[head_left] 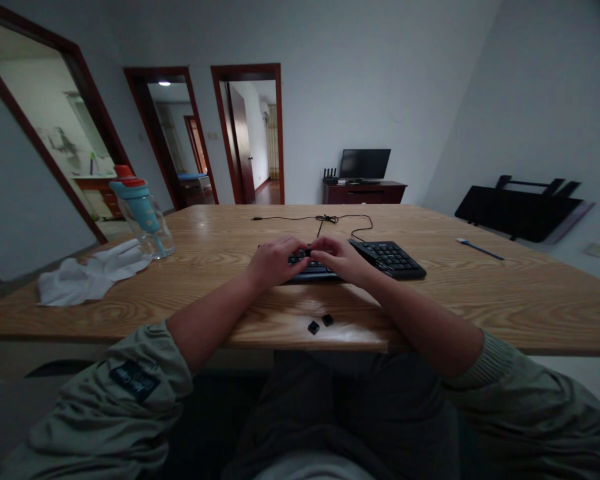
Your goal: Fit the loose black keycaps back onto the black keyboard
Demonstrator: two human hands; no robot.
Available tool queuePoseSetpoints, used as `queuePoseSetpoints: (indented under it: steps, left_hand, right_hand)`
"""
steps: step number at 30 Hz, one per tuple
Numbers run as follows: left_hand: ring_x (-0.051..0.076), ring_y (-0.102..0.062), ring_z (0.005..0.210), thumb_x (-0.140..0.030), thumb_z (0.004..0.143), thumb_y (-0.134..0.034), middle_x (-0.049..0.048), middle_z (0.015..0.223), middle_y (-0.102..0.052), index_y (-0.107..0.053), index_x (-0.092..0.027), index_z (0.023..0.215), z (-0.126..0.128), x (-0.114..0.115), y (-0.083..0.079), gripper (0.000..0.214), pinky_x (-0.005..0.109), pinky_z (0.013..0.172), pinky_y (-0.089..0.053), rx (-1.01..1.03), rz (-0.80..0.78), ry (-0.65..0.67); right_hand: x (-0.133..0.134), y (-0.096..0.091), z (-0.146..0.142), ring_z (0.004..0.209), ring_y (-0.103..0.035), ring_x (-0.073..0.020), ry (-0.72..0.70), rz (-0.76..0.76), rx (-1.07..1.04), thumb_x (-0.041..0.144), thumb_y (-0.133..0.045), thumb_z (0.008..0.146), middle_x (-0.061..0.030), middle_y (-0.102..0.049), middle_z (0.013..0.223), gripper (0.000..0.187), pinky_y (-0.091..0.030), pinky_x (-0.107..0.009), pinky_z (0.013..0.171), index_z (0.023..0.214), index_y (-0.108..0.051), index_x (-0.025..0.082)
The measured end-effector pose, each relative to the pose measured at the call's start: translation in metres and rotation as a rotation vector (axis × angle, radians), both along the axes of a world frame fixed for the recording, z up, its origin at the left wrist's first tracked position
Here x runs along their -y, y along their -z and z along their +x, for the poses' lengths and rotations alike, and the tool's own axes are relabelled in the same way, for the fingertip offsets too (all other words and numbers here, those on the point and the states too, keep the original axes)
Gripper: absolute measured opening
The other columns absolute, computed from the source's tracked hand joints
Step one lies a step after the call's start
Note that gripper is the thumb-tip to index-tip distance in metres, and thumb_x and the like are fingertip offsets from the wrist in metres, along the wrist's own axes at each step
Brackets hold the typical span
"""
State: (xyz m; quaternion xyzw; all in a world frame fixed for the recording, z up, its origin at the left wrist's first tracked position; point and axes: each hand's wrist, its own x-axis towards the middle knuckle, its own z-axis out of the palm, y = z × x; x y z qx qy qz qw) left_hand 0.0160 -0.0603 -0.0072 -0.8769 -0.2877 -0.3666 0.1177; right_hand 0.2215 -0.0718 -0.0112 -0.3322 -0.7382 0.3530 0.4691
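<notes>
A black keyboard (397,261) lies on the wooden table in front of me, its left and middle parts largely covered by my hands. My left hand (276,260) rests over the left part, thumb and forefinger apart with keys showing between them. Close beside it, my right hand (341,257) is above the middle keys, thumb and fingertips pinched together at a small dark piece (308,253), which looks like a keycap. Two loose black keycaps, one (313,327) slightly left of the other (328,320), lie nearer me by the table's edge.
On the left of the table (205,233) are a clear bottle with a blue and red lid (145,217) and crumpled white tissue (87,272). The keyboard's cable (350,217) lies behind it. A blue-handled brush (483,250) lies at right.
</notes>
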Motion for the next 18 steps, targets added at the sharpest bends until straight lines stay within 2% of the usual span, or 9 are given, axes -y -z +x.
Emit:
queuePoseSetpoints:
  steps: [5,11,16,18]
  left_hand:
    - [0.018,-0.066,0.079,-0.029,0.088,-0.062,0.0043,0.09,-0.07,-0.068,-0.02,0.099,0.0018,0.0,-0.0001,0.016,0.029,0.069,-0.048,-0.015,0.013,-0.008]
    - [0.017,-0.065,0.08,-0.027,0.089,-0.061,0.0041,0.092,-0.07,-0.067,-0.021,0.102,0.0006,-0.0011,0.0003,0.016,0.029,0.072,-0.049,-0.014,0.017,0.042]
    - [0.018,-0.066,0.082,-0.03,0.09,-0.061,0.0049,0.093,-0.07,-0.067,-0.02,0.101,-0.0011,0.0001,-0.0007,0.016,0.029,0.073,-0.05,-0.01,0.011,0.035]
    - [0.018,-0.066,0.084,-0.03,0.091,-0.061,0.0048,0.095,-0.07,-0.067,-0.021,0.102,-0.0017,0.0003,-0.0013,0.016,0.03,0.075,-0.05,-0.006,0.003,0.043]
  right_hand:
    - [-0.0054,0.0068,-0.0005,0.073,-0.056,-0.0146,0.042,0.054,0.014,0.044,-0.073,0.075,-0.0022,-0.062,0.086,0.031,-0.045,-0.027,0.064,0.089,-0.062,0.018]
    - [-0.0058,0.0065,0.0005,0.069,-0.057,-0.014,-0.017,0.017,-0.031,0.042,-0.07,0.078,-0.0001,-0.062,0.077,0.029,-0.043,-0.026,0.062,0.091,-0.059,0.018]
    - [-0.0054,0.0049,0.0024,0.077,-0.059,-0.016,0.019,0.137,0.021,0.042,-0.067,0.082,-0.0042,-0.066,0.088,0.026,-0.046,-0.029,0.069,0.091,-0.065,0.018]
    - [-0.004,0.0037,0.0031,0.074,-0.058,-0.0157,0.025,0.146,0.039,0.042,-0.067,0.082,-0.0047,-0.067,0.089,0.026,-0.045,-0.028,0.067,0.092,-0.066,0.017]
